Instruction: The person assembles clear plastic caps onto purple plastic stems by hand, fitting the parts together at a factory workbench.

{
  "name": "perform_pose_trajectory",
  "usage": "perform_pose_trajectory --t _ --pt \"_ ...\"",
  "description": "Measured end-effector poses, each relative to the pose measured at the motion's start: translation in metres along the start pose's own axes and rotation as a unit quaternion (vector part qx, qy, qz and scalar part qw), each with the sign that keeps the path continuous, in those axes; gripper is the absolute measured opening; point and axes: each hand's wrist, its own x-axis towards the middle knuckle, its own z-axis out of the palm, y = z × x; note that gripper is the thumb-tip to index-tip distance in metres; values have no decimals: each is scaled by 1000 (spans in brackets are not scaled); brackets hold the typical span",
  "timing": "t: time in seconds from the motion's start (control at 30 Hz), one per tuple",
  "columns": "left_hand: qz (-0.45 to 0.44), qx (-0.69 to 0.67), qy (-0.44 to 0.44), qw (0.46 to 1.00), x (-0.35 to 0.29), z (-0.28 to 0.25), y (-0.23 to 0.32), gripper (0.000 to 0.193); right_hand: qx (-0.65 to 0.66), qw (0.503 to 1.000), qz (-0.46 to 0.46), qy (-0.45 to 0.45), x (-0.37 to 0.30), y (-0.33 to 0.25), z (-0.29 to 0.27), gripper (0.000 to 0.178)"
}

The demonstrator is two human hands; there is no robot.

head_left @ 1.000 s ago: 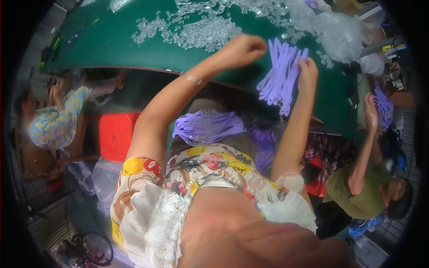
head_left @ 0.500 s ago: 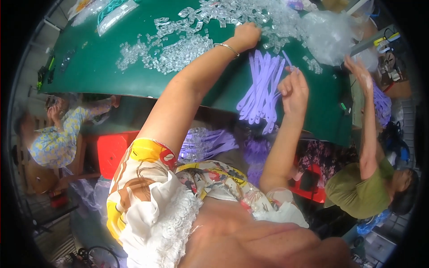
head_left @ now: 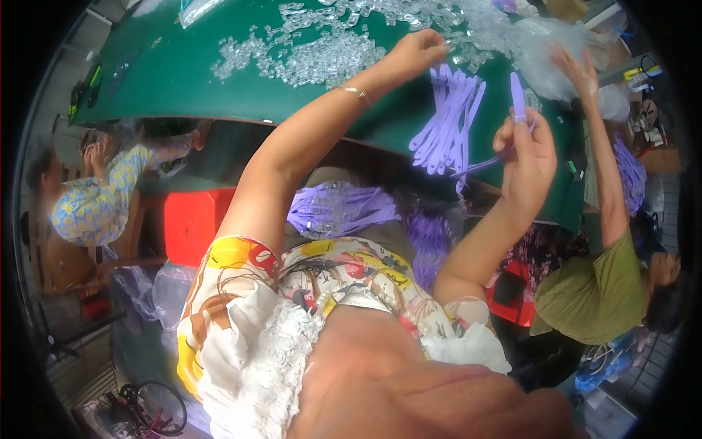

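My right hand (head_left: 528, 157) is closed round a purple strap (head_left: 518, 95), whose flat end stands up above the thumb and fingers. A thin purple length also trails from this hand toward the pile. My left hand (head_left: 418, 55) reaches over the table with thumb and fingertips pinched together; whatever is between them is too small to make out. Just right of and below it lies a pile of purple straps (head_left: 447, 121) on the green table (head_left: 183, 91). Small clear plastic pieces (head_left: 322, 58) are heaped beyond and to the left of my left hand.
A bundle of purple straps with clear pieces (head_left: 340, 208) rests on my lap. At right, a co-worker's hand (head_left: 578, 73) is by a clear plastic bag (head_left: 545, 55). Another person (head_left: 95, 205) sits at far left. A red stool (head_left: 197, 223) stands left of me.
My left hand has drawn back a little from the clear pieces toward the strap pile. My right hand has moved right, and the strap in it now stands upright. The view has shifted slightly.
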Motion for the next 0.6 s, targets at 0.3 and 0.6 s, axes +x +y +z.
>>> perform_pose_trajectory --t 0.3,0.6 --pt "-126 -505 -80 850 -175 -45 103 23 163 961 185 -122 -56 28 32 22" --pt "-153 -619 -53 769 -231 -61 94 29 282 879 298 -241 -80 54 57 23"
